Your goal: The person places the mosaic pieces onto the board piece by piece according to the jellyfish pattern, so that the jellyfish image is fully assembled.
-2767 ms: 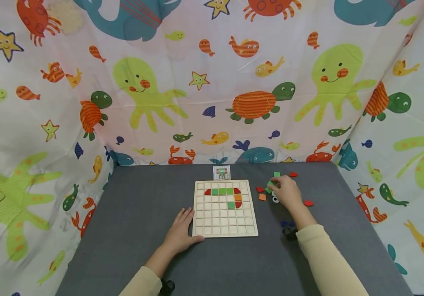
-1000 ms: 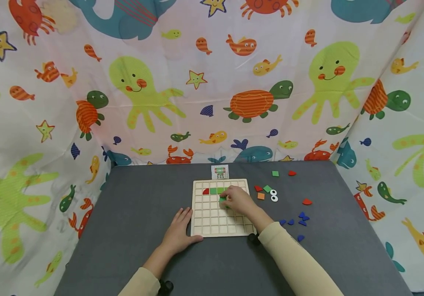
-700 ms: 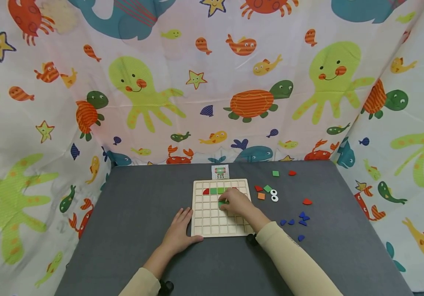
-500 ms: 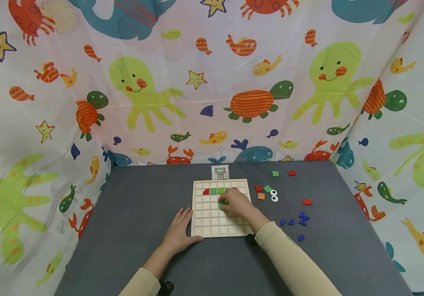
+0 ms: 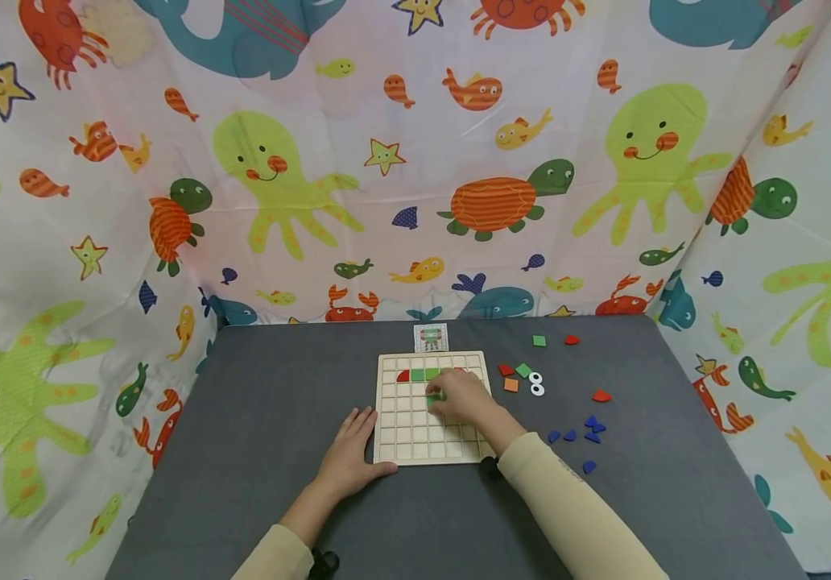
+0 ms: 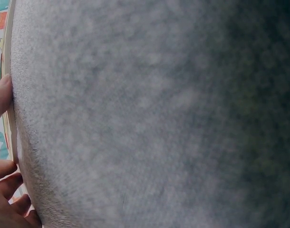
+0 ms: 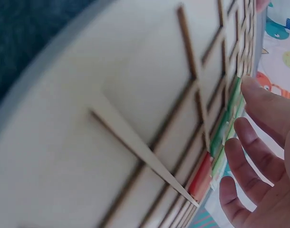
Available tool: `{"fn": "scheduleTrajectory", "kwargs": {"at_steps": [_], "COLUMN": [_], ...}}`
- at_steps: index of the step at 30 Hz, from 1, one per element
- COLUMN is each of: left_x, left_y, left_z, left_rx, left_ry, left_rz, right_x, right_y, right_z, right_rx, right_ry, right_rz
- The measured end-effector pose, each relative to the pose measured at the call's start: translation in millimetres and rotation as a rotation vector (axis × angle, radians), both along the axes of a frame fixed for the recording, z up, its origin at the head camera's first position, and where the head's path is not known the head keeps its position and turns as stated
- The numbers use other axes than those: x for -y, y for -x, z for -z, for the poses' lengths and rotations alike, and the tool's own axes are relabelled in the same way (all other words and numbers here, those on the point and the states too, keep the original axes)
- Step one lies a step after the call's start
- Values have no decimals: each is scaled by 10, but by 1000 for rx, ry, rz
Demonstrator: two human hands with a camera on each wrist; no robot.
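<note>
The board is part-filled, a green tile pinched by the right hand, left hand slack alongside, loose tiles at right unplaced.

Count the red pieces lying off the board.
3: one red piece just beyond the orange square, a second red piece right of the far green square, a third red piece beyond the blue pieces. The right sleeve could hide more.

We see a grey surface, closed on three sides by white printed cloth.
Behind the far edge, the cloth shows an orange-shelled turtle between two green octopuses; beside the left and right edges we find more sea animals. The light is soft, and we notice a pinkish tint on the back part.
</note>
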State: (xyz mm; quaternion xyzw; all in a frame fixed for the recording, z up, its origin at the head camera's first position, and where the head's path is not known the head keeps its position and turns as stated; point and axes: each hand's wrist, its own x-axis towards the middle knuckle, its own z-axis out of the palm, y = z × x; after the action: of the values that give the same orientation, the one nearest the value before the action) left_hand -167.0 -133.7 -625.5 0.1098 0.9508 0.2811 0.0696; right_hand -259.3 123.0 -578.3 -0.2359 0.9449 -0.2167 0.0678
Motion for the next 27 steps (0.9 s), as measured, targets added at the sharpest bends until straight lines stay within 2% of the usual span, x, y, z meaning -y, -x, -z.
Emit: {"fn": "scheduleTrajectory", "kwargs": {"at_steps": [4, 11, 18, 27], "left_x": [-2, -1, -6, -11], "left_y": [-1, 1, 8, 6], "left_z": [-5, -9, -18, -26], "left_rx": [5, 6, 5, 6], "left_ry": [11, 13, 10, 11], "left_rz": [-4, -6, -7, -10], "right_x": [-34, -216, -527, -1017], "right_y": [18, 102, 211, 367], "right_z": [-54, -176, -284, -335], "right_rx": [-20, 8, 23, -27], "right_ry": [9, 88, 190, 263], "right_rz": [5, 72, 164, 301]}}
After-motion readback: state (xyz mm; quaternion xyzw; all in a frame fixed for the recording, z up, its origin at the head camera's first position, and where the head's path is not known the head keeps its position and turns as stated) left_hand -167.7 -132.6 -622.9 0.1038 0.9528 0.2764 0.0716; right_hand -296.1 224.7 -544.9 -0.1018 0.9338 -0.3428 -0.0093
